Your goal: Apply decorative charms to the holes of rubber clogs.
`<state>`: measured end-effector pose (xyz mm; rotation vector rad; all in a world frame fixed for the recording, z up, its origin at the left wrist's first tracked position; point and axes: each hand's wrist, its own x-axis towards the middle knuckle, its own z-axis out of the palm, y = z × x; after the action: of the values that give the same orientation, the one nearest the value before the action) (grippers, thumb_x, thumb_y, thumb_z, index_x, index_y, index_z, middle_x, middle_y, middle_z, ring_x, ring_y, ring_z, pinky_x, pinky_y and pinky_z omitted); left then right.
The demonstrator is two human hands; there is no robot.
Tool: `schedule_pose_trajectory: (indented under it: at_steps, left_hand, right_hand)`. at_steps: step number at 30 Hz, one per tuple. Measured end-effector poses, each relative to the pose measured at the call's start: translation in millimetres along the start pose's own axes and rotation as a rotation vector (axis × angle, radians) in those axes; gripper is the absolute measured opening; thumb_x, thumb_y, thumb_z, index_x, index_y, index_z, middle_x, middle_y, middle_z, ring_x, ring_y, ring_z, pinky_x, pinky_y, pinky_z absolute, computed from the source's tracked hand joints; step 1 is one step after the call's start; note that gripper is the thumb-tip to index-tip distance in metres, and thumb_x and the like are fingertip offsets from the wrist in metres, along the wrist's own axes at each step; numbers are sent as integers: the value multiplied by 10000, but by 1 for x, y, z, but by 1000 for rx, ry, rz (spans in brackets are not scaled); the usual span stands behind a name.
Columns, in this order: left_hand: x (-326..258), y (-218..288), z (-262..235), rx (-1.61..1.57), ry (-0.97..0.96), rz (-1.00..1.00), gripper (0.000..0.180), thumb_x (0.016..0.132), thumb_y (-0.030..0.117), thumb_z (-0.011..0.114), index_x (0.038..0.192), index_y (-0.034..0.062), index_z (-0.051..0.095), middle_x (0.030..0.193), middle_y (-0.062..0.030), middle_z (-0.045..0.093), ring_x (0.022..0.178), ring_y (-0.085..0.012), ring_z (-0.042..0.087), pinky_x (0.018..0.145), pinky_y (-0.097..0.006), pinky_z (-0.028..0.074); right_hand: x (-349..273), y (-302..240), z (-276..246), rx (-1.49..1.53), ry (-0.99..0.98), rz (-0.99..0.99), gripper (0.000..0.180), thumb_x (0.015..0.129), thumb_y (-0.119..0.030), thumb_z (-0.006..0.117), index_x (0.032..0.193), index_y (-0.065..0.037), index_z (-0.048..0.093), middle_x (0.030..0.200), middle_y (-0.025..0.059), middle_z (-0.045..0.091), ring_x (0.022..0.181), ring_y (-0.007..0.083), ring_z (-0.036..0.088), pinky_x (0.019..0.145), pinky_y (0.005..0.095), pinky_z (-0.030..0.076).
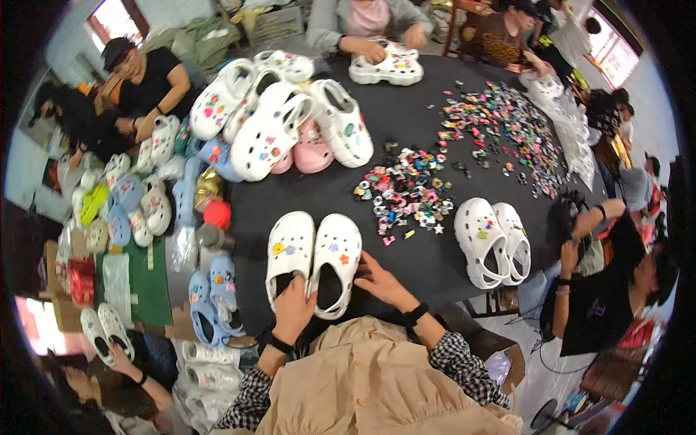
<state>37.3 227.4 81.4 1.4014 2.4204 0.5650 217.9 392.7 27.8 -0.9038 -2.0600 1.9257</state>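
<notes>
White clogs (330, 243) paired on the desk (424, 264), toes turned away

Both are set side by side straight ahead, long axes running away from the wearer, heels nearest. Closer contact is made by the left hand (293, 308), placed at the heel opening of the left clog (291, 239), forearm slanted inward; its fingers are partly hidden, so a firm grip cannot be told. The right hand (384, 283) is held at the outer side of the right clog (339, 235), fingers spread, nothing seen in it. Small charms (413, 188) are heaped beyond, to the right

bright windows (615, 51) glaring; edges fisheye-bent, black corners, rim soft.
</notes>
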Motion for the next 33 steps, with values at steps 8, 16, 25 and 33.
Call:
schedule_pose_trajectory:
  at_steps: [8, 16, 25, 33]
  left_hand:
    - [-5, 2, 7, 200, 81, -100, 411, 704, 376, 722, 854, 49, 523, 727, -134, 615, 693, -322, 627, 632, -437, 459]
    - [3, -1, 10, 112, 101, -38, 295, 749, 299, 670, 776, 37, 538, 635, -144, 608, 591, -343, 617, 543, -445, 482]
    - [-28, -10, -48, -144, 233, -98, 261, 774, 236, 645, 731, 26, 496, 664, -189, 555, 664, -403, 555, 576, -479, 400]
    - [-115, -88, -103, -49, 584, -393, 237, 803, 196, 638, 760, 8, 500, 737, -184, 541, 690, -375, 521, 607, -439, 391]
  right_hand:
    - [-24, -9, -47, 63, 102, 74, 420, 904, -146, 579, 1297, -32, 486, 1226, 111, 571, 1021, 161, 576, 852, 275, 462]
    - [-59, 43, -77, -2, 213, 150, 380, 906, -146, 567, 1261, -21, 520, 1199, 124, 590, 1038, 194, 581, 875, 295, 454]
    - [-56, 48, -77, 50, 248, 112, 354, 874, -82, 568, 1225, -41, 553, 1143, 97, 592, 981, 169, 570, 868, 293, 447]
    - [-52, 32, -86, 160, 152, 302, 291, 938, -186, 529, 1192, -52, 577, 1066, 38, 592, 876, 113, 589, 775, 231, 469]
